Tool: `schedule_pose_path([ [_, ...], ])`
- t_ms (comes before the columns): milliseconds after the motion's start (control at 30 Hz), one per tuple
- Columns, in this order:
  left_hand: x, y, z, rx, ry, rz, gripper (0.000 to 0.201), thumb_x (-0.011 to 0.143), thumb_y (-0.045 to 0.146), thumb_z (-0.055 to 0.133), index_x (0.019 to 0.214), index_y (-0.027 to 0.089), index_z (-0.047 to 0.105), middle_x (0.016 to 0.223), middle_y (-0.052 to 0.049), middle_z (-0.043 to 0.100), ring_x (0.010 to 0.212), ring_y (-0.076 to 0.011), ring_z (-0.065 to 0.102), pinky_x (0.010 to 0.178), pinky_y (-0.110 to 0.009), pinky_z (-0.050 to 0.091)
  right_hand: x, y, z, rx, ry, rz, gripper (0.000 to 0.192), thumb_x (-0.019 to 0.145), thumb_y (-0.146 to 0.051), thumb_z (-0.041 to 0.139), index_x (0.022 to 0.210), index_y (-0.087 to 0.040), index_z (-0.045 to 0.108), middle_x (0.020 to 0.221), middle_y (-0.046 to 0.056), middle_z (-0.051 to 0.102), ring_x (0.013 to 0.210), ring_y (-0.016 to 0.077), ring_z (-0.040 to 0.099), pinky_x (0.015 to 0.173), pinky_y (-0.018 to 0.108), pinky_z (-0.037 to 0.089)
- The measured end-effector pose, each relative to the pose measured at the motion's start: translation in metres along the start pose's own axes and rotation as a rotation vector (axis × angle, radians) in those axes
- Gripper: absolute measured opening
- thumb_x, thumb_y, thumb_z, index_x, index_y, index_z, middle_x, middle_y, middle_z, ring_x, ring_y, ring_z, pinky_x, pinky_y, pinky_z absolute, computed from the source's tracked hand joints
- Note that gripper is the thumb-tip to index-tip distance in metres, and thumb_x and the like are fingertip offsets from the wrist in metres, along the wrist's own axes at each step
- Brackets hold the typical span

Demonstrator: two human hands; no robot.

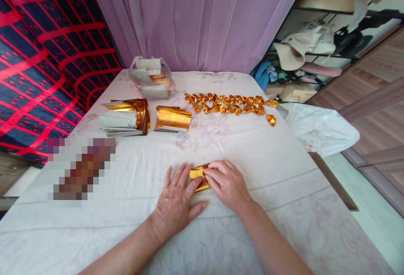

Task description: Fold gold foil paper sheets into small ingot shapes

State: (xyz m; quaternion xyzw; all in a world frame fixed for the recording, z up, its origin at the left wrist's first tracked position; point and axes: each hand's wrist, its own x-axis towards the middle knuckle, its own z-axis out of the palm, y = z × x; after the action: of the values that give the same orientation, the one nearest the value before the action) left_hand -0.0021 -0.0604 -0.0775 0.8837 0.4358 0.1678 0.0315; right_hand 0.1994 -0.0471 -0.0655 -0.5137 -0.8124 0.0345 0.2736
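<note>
A folded piece of gold foil paper [198,174] lies flat on the white floral cloth in front of me. My left hand [177,199] rests on its left side, fingers spread and palm down, the index finger reaching onto the foil. My right hand [229,184] covers the right end of the foil, its fingers bent together and pressing on that edge; what lies under the fingertips is hidden. Beyond my hands sit a small stack of gold foil sheets [173,118] and a thicker stack of foil sheets with pale backs [123,119].
Several folded gold foil pieces [227,103] form rows at the back right, with one separate piece [270,119] nearby. A clear plastic bag [151,79] of sheets stands at the back. A blurred-out object [83,169] lies left. A cluttered shelf [315,56] is beyond the right edge.
</note>
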Motion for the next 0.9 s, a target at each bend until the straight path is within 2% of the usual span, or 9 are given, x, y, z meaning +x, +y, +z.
schedule_pose_path([
  [133,0.001,-0.002,-0.001,0.003,-0.030,0.018,0.057,0.083,0.062,0.056,0.128,0.027,0.058,0.145,-0.015,0.047,0.135,-0.0357,0.040,0.110,-0.060,0.025,0.001,0.002,0.006,0.024,-0.006,0.034,0.024,0.089,-0.020,0.055,0.108,-0.021,0.069,0.110,0.008,0.066,0.100,0.0221,0.057,0.089,0.037,0.048],
  [233,0.001,-0.002,-0.002,-0.006,-0.038,0.027,0.055,0.083,0.061,0.057,0.127,0.028,0.059,0.144,-0.015,0.047,0.135,-0.0359,0.040,0.109,-0.061,0.025,0.000,0.006,0.013,0.040,0.038,0.105,0.025,0.089,-0.021,0.054,0.111,-0.020,0.067,0.106,0.008,0.068,0.098,0.0221,0.059,0.088,0.037,0.048],
  [333,0.001,-0.001,-0.002,-0.017,-0.047,0.029,0.053,0.083,0.061,0.057,0.125,0.028,0.060,0.144,-0.015,0.047,0.134,-0.0363,0.040,0.109,-0.062,0.026,0.003,0.009,0.016,0.054,0.052,0.167,0.020,0.090,-0.021,0.053,0.102,-0.022,0.069,0.094,0.005,0.069,0.090,0.0199,0.061,0.083,0.033,0.048],
  [500,0.001,-0.001,-0.002,-0.029,-0.046,0.023,0.055,0.083,0.062,0.057,0.126,0.029,0.059,0.143,-0.015,0.047,0.134,-0.0364,0.040,0.108,-0.062,0.026,0.011,0.012,0.013,0.083,-0.060,0.236,0.014,0.088,-0.020,0.057,0.080,-0.024,0.068,0.081,0.001,0.067,0.081,0.0168,0.061,0.077,0.029,0.045],
  [733,0.000,-0.001,-0.002,-0.020,-0.053,0.033,0.056,0.082,0.053,0.063,0.132,0.029,0.054,0.146,-0.015,0.043,0.136,-0.0358,0.037,0.109,-0.062,0.024,0.013,0.011,0.013,0.061,-0.075,0.261,0.013,0.087,-0.021,0.058,0.078,-0.024,0.066,0.080,0.000,0.066,0.081,0.0160,0.060,0.076,0.027,0.042],
  [900,-0.001,-0.001,0.000,-0.038,-0.023,0.025,0.059,0.083,0.054,0.061,0.134,0.027,0.052,0.147,-0.014,0.042,0.136,-0.0357,0.037,0.111,-0.060,0.023,0.012,0.010,0.015,0.018,-0.065,0.260,0.013,0.087,-0.020,0.058,0.077,-0.024,0.066,0.079,0.000,0.065,0.080,0.0162,0.060,0.074,0.027,0.041],
])
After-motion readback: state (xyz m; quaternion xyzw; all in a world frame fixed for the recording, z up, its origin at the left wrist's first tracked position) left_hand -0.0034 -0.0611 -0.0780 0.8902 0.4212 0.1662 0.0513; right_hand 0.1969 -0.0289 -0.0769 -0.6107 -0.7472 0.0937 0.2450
